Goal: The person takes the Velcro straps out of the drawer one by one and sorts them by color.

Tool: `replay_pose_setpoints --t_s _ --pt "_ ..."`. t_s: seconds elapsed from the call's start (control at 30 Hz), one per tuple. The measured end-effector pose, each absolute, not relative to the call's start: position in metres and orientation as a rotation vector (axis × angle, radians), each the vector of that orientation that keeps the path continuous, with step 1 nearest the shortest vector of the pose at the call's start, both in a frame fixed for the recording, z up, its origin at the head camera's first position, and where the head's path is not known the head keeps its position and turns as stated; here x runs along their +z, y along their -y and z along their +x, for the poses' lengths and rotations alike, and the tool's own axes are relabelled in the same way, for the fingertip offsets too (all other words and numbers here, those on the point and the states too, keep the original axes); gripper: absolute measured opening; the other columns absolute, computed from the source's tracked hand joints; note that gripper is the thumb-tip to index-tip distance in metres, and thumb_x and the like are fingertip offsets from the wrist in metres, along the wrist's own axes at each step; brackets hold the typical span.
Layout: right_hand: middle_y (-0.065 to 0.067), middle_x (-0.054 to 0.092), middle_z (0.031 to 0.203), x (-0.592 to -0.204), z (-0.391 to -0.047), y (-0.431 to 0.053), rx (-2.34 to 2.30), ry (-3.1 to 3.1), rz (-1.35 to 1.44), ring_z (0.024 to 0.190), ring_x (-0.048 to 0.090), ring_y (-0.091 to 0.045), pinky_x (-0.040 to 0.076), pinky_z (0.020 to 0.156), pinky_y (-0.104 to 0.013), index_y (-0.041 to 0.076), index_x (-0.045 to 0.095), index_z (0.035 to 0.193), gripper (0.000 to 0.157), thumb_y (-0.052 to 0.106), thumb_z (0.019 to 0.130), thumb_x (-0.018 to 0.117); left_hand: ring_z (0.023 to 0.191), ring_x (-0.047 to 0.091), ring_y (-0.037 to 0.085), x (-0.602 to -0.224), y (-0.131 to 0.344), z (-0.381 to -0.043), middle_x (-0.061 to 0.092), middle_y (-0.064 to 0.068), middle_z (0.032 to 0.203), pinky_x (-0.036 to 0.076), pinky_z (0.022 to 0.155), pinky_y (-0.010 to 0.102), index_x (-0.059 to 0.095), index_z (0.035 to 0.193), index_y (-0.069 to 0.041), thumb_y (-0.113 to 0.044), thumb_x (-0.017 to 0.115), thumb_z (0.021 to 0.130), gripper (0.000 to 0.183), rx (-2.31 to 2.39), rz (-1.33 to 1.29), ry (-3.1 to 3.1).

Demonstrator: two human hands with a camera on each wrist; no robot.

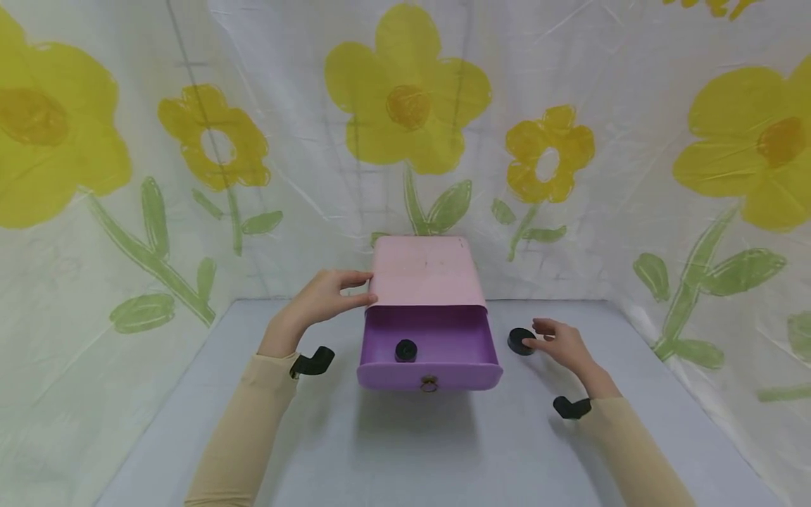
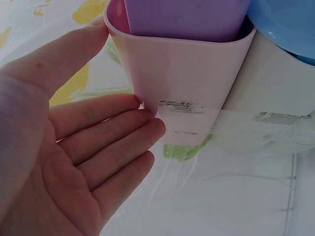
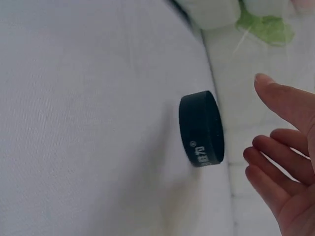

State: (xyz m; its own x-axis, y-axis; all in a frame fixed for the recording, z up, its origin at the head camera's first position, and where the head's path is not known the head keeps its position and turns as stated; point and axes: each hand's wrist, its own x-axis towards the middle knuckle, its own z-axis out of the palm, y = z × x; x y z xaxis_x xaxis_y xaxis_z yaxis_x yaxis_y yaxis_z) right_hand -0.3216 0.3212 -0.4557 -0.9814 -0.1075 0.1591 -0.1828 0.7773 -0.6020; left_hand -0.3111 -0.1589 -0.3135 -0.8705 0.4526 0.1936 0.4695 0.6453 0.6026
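In the head view, my left hand (image 1: pixel 326 296) rests its straight fingertips and thumb against the left side of a pink drawer box (image 1: pixel 421 271). The purple drawer (image 1: pixel 429 377) is pulled out at the front, a small ring on its face. A small black coiled roll (image 1: pixel 406 351) lies inside it at the left. My right hand (image 1: pixel 564 346) is to the right of the box, fingers loosely bent and holding nothing. Beside its thumb sits a short, round black object (image 1: pixel 522 341) on the table. White lettering marks its side in the right wrist view, where a gap separates it from the hand.
The left wrist view shows a whitish box (image 2: pixel 256 93) with a blue drawer (image 2: pixel 290 24) adjoining the pink one. Behind the pale table (image 1: pixel 405 451) hangs a white sheet (image 1: pixel 291 141) painted with yellow flowers. Clear tape (image 2: pixel 236 120) runs across the boxes.
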Motion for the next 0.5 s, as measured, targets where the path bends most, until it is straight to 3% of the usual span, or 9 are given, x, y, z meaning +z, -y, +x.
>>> replay_pose_setpoints --t_s 0.5 --pt "-0.019 0.061 0.125 -0.412 -0.291 -0.301 1.018 2.747 0.334 0.114 0.059 -0.038 0.051 0.092 -0.042 0.002 0.055 0.13 0.065 0.043 0.082 0.071 0.128 0.05 0.026 -0.312 0.159 -0.31 0.056 0.009 0.135 0.041 0.104 0.048 0.054 0.135 -0.014 -0.054 0.066 0.083 0.067 -1.035 -0.794 2.827"
